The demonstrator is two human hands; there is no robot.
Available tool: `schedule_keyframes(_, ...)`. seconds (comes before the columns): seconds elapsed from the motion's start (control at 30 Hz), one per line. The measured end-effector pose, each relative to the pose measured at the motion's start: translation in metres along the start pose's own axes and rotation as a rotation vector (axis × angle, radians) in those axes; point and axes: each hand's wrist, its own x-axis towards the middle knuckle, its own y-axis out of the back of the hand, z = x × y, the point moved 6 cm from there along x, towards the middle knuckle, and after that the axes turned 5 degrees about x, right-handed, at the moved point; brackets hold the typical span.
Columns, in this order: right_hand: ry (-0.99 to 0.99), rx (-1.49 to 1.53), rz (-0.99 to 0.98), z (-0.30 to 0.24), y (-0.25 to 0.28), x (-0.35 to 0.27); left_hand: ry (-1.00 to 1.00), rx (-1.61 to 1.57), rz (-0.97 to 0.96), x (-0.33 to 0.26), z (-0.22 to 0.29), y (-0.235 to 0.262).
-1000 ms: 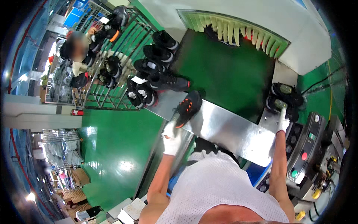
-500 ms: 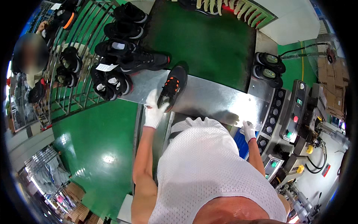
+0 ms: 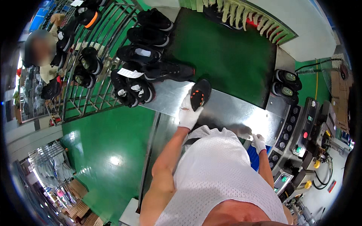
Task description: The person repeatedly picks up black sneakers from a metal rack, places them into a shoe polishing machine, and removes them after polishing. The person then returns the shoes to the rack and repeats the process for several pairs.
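My left hand [image 3: 189, 115], in a white glove, grips the heel end of a black sneaker [image 3: 201, 91] with orange laces. Its toe points away from me, over the far edge of the metal ledge [image 3: 226, 107]; the glove hides most of the heel. My right hand [image 3: 259, 143], gloved too, hovers at the ledge's near right edge with fingers apart and nothing in them. A blue surface [image 3: 254, 160] lies just below that wrist. Left of the held sneaker stands a black shoe [image 3: 169, 71], among several others.
Beyond the ledge runs a green belt [image 3: 222, 56] toward a machine opening with hanging strips [image 3: 241, 15]. Two black shoes [image 3: 287, 81] sit at the right, near a control panel [image 3: 304, 126]. On the left are a metal rack [image 3: 81, 105] with shoes and another person [image 3: 39, 49].
The whole view has shifted, so everything appears farther right and lower. My left hand has moved forward around the sneaker's heel, and the sneaker has turned slightly. The right hand has hardly moved.
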Motion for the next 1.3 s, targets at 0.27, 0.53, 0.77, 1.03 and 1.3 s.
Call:
schedule_keyframes(0.27, 0.037, -0.125, 0.064, -0.026, 0.012, 0.008, 0.123, 0.161, -0.242, 0.008, -0.023, 0.005)
schedule_keyframes(0.53, -0.023, -0.157, -0.050, -0.032, 0.026, 0.035, -0.068, 0.180, -0.291, 0.011, -0.029, 0.069)
schedule_keyframes(0.77, 0.003, -0.117, 0.018, -0.032, 0.024, 0.029, -0.286, 0.395, 0.181, 0.114, -0.050, 0.155)
schedule_keyframes(1.03, -0.027, -0.015, 0.074, -0.019, 0.013, -0.001, -0.282, 0.726, -0.161, 0.181, -0.083, 0.092)
schedule_keyframes(1.3, -0.134, -0.056, -0.065, 0.005, 0.006, 0.006, -0.117, 0.549, 0.068, 0.086, -0.040, 0.094)
